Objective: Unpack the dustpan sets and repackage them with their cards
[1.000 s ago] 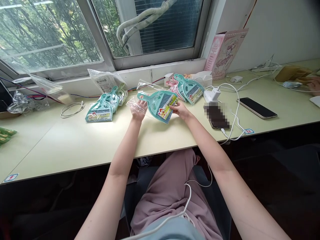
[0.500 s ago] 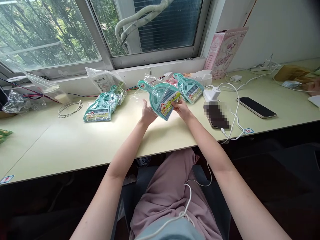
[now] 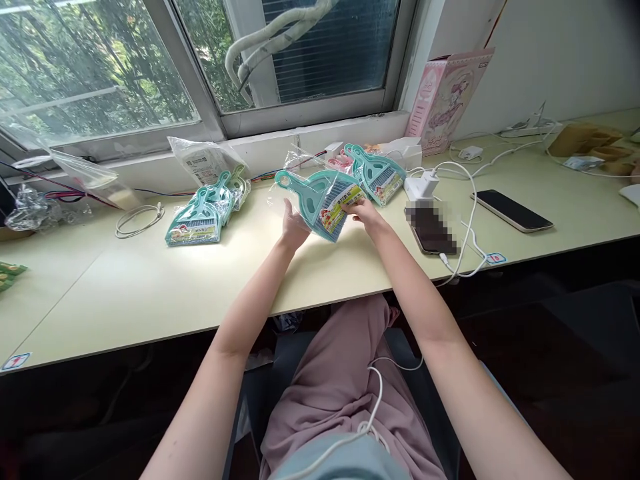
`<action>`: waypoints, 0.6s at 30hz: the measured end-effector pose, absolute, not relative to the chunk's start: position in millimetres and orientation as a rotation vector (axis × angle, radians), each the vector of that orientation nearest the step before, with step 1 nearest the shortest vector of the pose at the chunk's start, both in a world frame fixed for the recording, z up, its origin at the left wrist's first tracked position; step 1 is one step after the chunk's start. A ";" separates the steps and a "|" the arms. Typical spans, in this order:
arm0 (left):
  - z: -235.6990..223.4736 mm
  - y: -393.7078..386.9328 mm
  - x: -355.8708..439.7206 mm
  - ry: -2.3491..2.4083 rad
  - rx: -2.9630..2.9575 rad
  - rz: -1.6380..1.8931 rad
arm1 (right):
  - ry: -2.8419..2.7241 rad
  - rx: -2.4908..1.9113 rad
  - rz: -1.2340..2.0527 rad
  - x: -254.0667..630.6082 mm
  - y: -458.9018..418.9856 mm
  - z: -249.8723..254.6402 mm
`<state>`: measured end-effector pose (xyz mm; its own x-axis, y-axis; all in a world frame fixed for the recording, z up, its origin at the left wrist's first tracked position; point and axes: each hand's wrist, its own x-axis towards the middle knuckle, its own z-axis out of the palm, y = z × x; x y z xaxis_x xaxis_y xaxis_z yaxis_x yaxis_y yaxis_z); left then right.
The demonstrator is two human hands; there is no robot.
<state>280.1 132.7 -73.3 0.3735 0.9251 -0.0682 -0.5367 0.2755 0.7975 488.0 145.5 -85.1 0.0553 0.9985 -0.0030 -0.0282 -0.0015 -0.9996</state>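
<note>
A turquoise mini dustpan and brush set (image 3: 320, 193) in clear plastic wrap is held tilted above the table, its handle toward the upper left. My right hand (image 3: 367, 215) grips its lower right side, thumb over the yellow label. My left hand (image 3: 296, 228) holds the pack's lower left side from behind; its thumb points up, and the other fingers are largely hidden by the pack. Other wrapped dustpan sets (image 3: 197, 217) lie overlapping to the left. Just beyond my right hand rests another turquoise set (image 3: 377, 175).
The pale table (image 3: 150, 287) runs along a window. On the right are a phone (image 3: 433, 230) with a white cable, a white charger (image 3: 421, 185), a dark phone (image 3: 513, 211) and a pink box (image 3: 447, 100). A coiled cable (image 3: 140, 221) and plastic bags (image 3: 207, 160) are on the left.
The view has shifted slightly. The dustpan set has tipped a little, its handle end sinking; both hands keep nearly the same places on it.
</note>
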 end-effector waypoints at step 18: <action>-75.3 136.7 272.4 0.811 0.895 1.231 | -1.076 -0.783 1.462 469.1 132.2 -76.7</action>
<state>272.4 136.7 -75.3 0.1577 0.9868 -0.0380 -0.4240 0.1024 0.8998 469.1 132.2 -76.7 -0.1761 0.9801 0.0916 -0.3786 0.0184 -0.9254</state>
